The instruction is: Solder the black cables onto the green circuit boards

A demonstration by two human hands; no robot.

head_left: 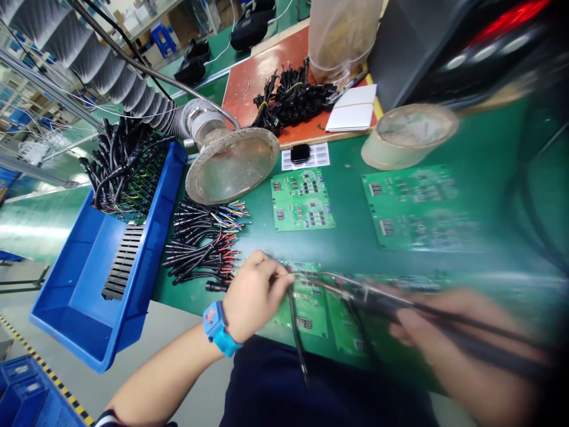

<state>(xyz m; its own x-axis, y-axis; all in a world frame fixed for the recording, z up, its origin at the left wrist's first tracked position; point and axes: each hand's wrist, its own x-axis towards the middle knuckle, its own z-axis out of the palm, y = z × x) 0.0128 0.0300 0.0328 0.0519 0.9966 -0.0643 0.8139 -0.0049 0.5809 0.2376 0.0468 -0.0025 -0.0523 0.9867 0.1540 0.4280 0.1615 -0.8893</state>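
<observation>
The left hand (254, 290), with a bright blue wristband (221, 328) at its wrist, was closed, its thumb and forefinger pinching the thin wire end of a black round cable (297, 338). That end was over a green rectangular circuit board (315, 305) near the front edge of the green worktop (347, 237), and the rest of the cable hung down toward the person's dark clothing. The right hand (466, 338), blurred, was wrapped around a slim dark pen-like tool (377, 299) with a metal front end, which pointed left toward the pinched wire. The two hands were apart; whether the tool's tip touched the wire could not be told.

Beyond them lay a green double-panel circuit board (303, 200) and, to its right, a blurred green board (418, 210). To the left were black cables with red wire ends (200, 261) and, just beyond these, black cables with blue, yellow and white wire ends (202, 220). A round, dull metal extraction hood (233, 166) hung above the latter. Farther left, a blue rectangular plastic bin (77, 299) held a heap of black cables (128, 155) and a black slotted strip (123, 261). A wide pale tape roll (406, 139) rested at the back right.
</observation>
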